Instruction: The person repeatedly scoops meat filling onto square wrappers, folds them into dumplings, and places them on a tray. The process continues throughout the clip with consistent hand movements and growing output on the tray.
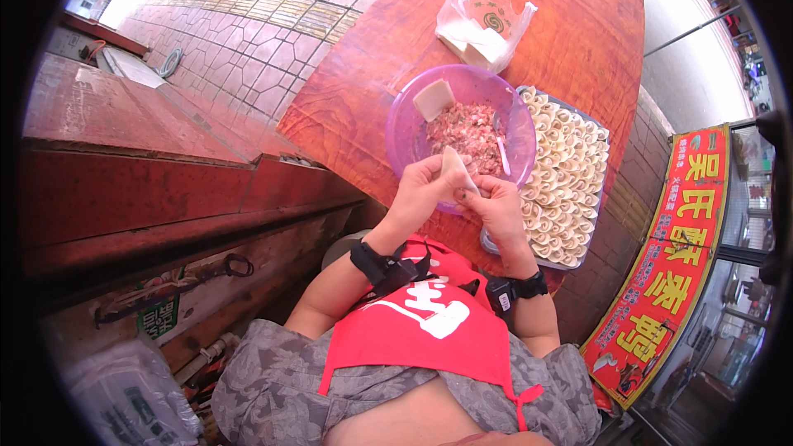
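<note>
Both my left hand (427, 179) and my right hand (492, 201) grip one folded dough wrapper (455, 168) over the near rim of a purple plastic bowl (404, 130). Whether filling lies inside the wrapper is hidden. Minced meat filling (464, 130) is heaped in the bowl. A stack of square wrappers (434, 100) leans on the meat at the bowl's far left side. A light-coloured spoon (503, 152) rests in the meat on the right. Beside the bowl, a tray (604, 192) carries many folded wontons (560, 179) in close rows.
A thin plastic bag (486, 25) with white wrappers stands beyond the bowl on the wooden table (359, 80). Partly under my right forearm is a clear container (488, 241). A red ledge (136, 161) runs along my left; a red signboard (663, 260) stands at right.
</note>
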Motion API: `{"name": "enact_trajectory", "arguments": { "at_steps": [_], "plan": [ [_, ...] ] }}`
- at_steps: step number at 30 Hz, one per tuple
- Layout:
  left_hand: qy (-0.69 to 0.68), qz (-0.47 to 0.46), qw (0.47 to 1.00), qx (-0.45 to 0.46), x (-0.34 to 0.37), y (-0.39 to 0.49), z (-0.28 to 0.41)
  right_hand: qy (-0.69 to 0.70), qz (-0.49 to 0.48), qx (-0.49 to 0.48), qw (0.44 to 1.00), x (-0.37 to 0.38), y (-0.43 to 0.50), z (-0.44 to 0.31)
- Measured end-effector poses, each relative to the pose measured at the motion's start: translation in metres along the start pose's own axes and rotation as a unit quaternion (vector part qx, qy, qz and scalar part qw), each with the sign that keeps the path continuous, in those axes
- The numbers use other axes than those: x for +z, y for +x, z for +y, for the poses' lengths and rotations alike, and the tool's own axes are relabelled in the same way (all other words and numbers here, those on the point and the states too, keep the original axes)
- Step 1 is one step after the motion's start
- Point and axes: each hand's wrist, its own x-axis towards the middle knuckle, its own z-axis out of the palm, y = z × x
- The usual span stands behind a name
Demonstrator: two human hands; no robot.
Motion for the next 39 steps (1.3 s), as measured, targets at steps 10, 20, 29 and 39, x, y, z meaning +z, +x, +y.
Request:
{"name": "enact_trajectory", "arguments": {
  "at_steps": [10, 20, 29, 39],
  "plan": [
    [-0.217, 0.022, 0.965, -0.148, -0.013, 0.02, -0.02, 0.081, 0.015, 0.008, 0.997, 0.006, 0.002, 0.018],
    [-0.162, -0.002, 0.984, -0.071, -0.012, 0.01, -0.047, 0.075, 0.047, -0.047, 0.995, 0.005, 0.007, 0.034],
    [-0.231, -0.011, 0.965, -0.122, -0.023, 0.022, -0.049, 0.077, 0.021, 0.009, 0.997, -0.005, 0.011, 0.037],
    [-0.331, 0.034, 0.931, -0.149, -0.018, 0.039, -0.06, 0.138, 0.05, 0.011, 0.989, -0.014, 0.018, 0.06]
  ]
}}
